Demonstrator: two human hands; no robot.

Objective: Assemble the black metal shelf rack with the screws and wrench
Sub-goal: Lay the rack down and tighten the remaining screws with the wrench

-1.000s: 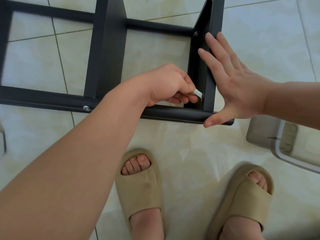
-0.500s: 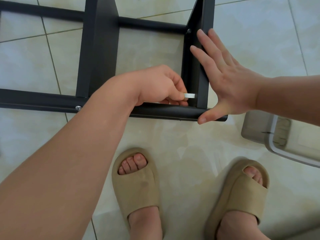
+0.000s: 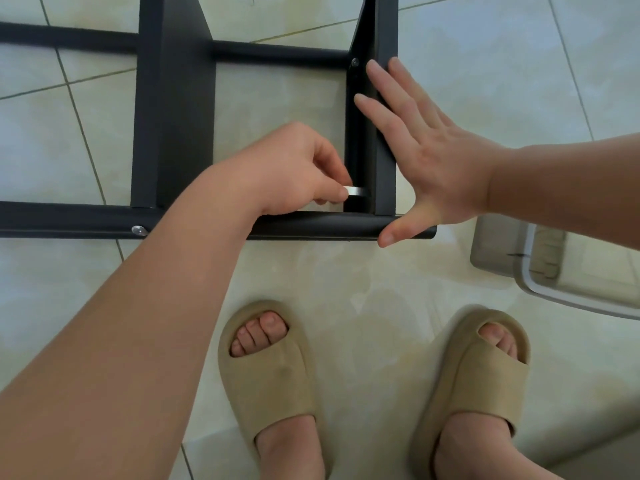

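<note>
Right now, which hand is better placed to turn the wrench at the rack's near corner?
Left. The left hand pinches the silver wrench at the rack corner; the right hand lies open against the upright panel, probably bracing it.

floor: pale tiles (image 3: pixel 485 98) | tan sandals (image 3: pixel 273 382) (one per foot) | grey plastic container (image 3: pixel 495 247), right edge

Black metal rack frame (image 3: pixel 173 133); shiny silver flat wrench (image 3: pixel 356 191); beige foam slippers (image 3: pixel 273 379); grey-lined pale cream floor tiles (image 3: pixel 485 81).
</note>
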